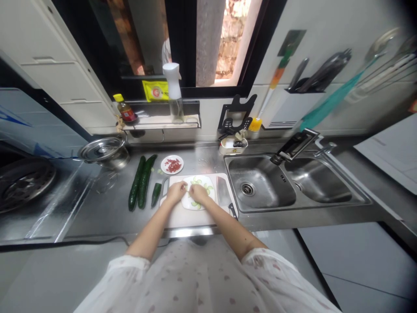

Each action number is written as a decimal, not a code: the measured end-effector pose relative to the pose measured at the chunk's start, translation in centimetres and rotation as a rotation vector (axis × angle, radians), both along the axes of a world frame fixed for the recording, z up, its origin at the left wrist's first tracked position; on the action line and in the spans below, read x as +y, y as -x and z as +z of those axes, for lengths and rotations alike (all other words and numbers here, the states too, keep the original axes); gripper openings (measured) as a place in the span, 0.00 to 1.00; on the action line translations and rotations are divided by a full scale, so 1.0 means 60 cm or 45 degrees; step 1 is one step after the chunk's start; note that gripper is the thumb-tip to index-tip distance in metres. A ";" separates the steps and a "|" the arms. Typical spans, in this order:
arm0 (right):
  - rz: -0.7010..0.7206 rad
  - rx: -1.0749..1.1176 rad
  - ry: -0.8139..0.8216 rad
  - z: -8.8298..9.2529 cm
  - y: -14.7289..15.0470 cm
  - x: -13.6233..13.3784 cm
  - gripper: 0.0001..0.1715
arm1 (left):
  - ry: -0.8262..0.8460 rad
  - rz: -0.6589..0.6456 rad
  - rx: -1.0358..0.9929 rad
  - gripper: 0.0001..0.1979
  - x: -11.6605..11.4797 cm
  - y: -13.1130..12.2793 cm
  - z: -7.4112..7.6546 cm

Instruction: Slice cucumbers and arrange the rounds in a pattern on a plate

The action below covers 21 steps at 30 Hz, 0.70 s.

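Note:
A white plate (199,208) with thin pale green cucumber slices (207,188) spread on it lies on a cutting board (176,221). Over the plate's left part, my left hand (177,191) is closed in a pinch, with a bit of pale green cucumber slice at its fingertips. Close beside it, my right hand (198,194) is also closed, fingertips turned toward the left hand at the same slice; its fingers partly hide it. A kitchen knife (224,191) lies flat on the board's right side. Left of the board rests a cut cucumber piece (156,194).
Two whole cucumbers (144,182) lie further left, near a lidded steel pot (109,152). A small plate (180,169) of chopped red pieces stands behind the board. On the right is a double sink (260,182) with a faucet (293,148). A spray bottle (173,89) stands on the shelf.

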State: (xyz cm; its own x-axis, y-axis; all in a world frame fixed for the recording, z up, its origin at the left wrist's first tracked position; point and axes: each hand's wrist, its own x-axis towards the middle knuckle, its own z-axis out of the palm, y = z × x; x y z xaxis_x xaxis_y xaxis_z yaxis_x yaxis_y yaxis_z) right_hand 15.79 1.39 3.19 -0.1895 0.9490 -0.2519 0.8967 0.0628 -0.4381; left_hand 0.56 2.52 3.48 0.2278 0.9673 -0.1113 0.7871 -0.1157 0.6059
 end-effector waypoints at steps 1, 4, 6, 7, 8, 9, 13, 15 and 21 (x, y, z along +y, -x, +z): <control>0.002 -0.013 -0.008 -0.001 0.001 -0.001 0.15 | -0.005 -0.022 0.053 0.15 -0.001 -0.001 0.003; -0.004 -0.050 -0.014 -0.004 0.004 -0.004 0.14 | -0.012 -0.058 0.184 0.15 -0.002 -0.003 0.008; -0.014 -0.067 -0.009 -0.004 0.006 -0.007 0.14 | -0.010 -0.061 0.238 0.15 -0.002 -0.004 0.008; -0.018 -0.071 -0.007 -0.004 0.007 -0.008 0.13 | -0.008 -0.065 0.254 0.16 -0.002 -0.004 0.008; -0.019 -0.072 -0.007 -0.004 0.007 -0.009 0.13 | -0.006 -0.072 0.264 0.15 -0.001 -0.004 0.006; -0.019 -0.070 -0.007 -0.004 0.007 -0.010 0.13 | -0.004 -0.081 0.268 0.15 0.000 -0.003 0.004; 0.016 -0.021 -0.034 -0.004 -0.001 -0.017 0.14 | -0.014 -0.099 0.263 0.15 0.005 0.001 -0.006; 0.069 0.012 -0.071 -0.003 -0.007 -0.021 0.15 | -0.031 -0.133 0.254 0.15 0.005 0.005 -0.010; 0.213 -0.027 -0.101 0.003 -0.015 -0.029 0.18 | -0.086 -0.232 0.297 0.14 0.003 0.011 -0.013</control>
State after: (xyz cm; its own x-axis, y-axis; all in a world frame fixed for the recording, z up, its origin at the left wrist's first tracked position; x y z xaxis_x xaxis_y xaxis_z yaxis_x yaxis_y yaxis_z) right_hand 16.71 -0.35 3.38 -0.3422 0.9216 -0.1831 0.8798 0.2458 -0.4069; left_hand -0.13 2.67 2.72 0.3742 0.9198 -0.1178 0.8667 -0.3017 0.3972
